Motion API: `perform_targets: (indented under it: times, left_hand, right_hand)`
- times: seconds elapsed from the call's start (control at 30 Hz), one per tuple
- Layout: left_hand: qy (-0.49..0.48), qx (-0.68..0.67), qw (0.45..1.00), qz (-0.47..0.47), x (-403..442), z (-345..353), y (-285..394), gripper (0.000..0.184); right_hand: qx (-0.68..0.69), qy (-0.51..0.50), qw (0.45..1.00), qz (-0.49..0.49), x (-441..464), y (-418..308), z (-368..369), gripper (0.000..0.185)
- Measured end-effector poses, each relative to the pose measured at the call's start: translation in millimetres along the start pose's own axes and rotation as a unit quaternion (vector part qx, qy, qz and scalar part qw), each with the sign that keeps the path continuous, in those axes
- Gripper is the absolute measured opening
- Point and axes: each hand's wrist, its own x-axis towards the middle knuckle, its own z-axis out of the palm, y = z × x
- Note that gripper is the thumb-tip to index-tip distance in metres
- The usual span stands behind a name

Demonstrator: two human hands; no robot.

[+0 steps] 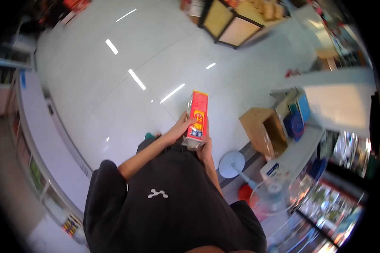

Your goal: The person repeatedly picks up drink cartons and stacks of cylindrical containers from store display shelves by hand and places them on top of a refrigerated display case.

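Observation:
In front of my waist I hold a long red packet point(198, 111) with yellow and blue printing and a clear, shiny wrapper; what is inside it does not show. My left hand point(183, 127) grips it from the left side, with a finger lying across the printed face. Lower down on the other side, my right hand point(205, 147) closes around the right edge near the bottom end. The packet is held off the floor, its far end pointing away from me.
Pale glossy floor tiles point(156, 71) spread ahead. To the right stand an open cardboard box point(259, 130) and a pedestal fan point(274, 192) with a round base point(232, 164). A long white-topped cabinet point(42, 122) runs along the left. A dark-framed display stand point(232, 25) is further ahead.

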Motion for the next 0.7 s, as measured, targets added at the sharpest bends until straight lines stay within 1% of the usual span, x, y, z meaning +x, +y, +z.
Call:
perform_targets:
  times: [0.03, 0.07, 0.13, 0.17, 0.2, 0.27, 0.3, 0.33, 0.4, 0.43, 0.47, 0.5, 0.53, 0.57, 0.6, 0.63, 0.67, 0.7]
  left_hand:
    - [0.022, -0.009, 1.000, 0.002, 10.8, 9.7, 22.6, 0.054]
    - [0.037, -0.008, 0.999, 0.004, 21.5, 20.7, 51.6, 0.053]
    - [0.089, 0.010, 0.996, 0.024, 52.7, 39.4, 88.8, 0.055]
    - [0.098, 0.026, 0.993, 0.066, 73.1, 41.6, 97.0, 0.057]
    - [0.118, 0.050, 0.988, 0.082, 85.2, 50.4, 114.1, 0.061]
    - [0.113, 0.026, 0.990, 0.084, 109.2, 64.4, 135.2, 0.066]
    - [0.094, -0.003, 0.991, 0.100, 115.9, 77.2, 155.5, 0.075]
    - [0.091, -0.030, 0.989, 0.111, 135.9, 86.1, 168.4, 0.086]
    - [0.120, 0.026, 0.986, 0.109, 168.2, 106.9, 197.1, 0.093]
    - [0.117, 0.019, 0.987, 0.113, 189.1, 111.2, 203.0, 0.093]
    - [0.107, 0.026, 0.985, 0.135, 200.8, 112.0, 204.6, 0.095]
    - [0.095, 0.036, 0.983, 0.153, 230.5, 116.0, 212.5, 0.096]
    - [0.078, 0.037, 0.984, 0.156, 253.2, 118.0, 217.7, 0.096]
    - [0.077, -0.014, 0.991, 0.108, 280.1, 118.0, 227.8, 0.093]
    - [0.073, -0.062, 0.994, 0.061, 308.9, 117.0, 238.8, 0.090]
    - [0.036, -0.118, 0.992, 0.025, 337.8, 113.9, 242.1, 0.082]
    - [0.000, -0.176, 0.984, -0.014, 367.4, 111.0, 245.6, 0.075]
    - [-0.008, -0.197, 0.980, -0.021, 390.2, 111.0, 251.1, 0.066]
  right_hand:
    - [-0.003, -0.017, 1.000, 0.023, 16.8, -17.5, -6.5, 0.082]
    - [0.002, -0.011, 0.999, 0.049, 38.8, -38.0, -7.1, 0.075]
    - [0.020, -0.001, 0.997, 0.077, 92.4, -64.9, -4.4, 0.064]
    - [0.024, -0.016, 0.997, 0.072, 124.1, -79.1, -0.8, 0.064]
    - [0.029, -0.016, 0.997, 0.070, 147.3, -91.6, -4.0, 0.061]
    - [0.027, 0.005, 0.997, 0.079, 167.3, -112.7, -24.1, 0.057]
    - [0.068, 0.005, 0.995, 0.077, 184.1, -110.1, -42.1, 0.068]
    - [0.052, 0.005, 0.995, 0.084, 198.1, -127.1, -46.1, 0.068]
    - [0.126, 0.018, 0.990, 0.067, 234.2, -160.3, -51.8, 0.063]
    - [0.115, 0.012, 0.992, 0.050, 251.7, -176.5, -53.5, 0.057]
    - [0.108, 0.012, 0.993, 0.044, 260.1, -180.8, -58.9, 0.057]
    - [0.086, 0.018, 0.995, 0.049, 283.5, -186.3, -78.7, 0.059]
    - [0.063, 0.027, 0.997, 0.047, 299.3, -202.0, -76.3, 0.061]
    - [0.004, 0.067, 0.997, 0.031, 316.8, -217.9, -72.8, 0.070]
    - [-0.055, 0.037, 0.998, -0.002, 337.0, -234.5, -58.0, 0.080]
    - [-0.141, 0.003, 0.990, -0.027, 356.8, -250.9, -47.4, 0.084]
    - [-0.274, -0.009, 0.960, -0.058, 380.4, -262.8, -47.8, 0.084]
    - [-0.332, -0.035, 0.941, -0.058, 391.5, -283.9, -35.1, 0.084]
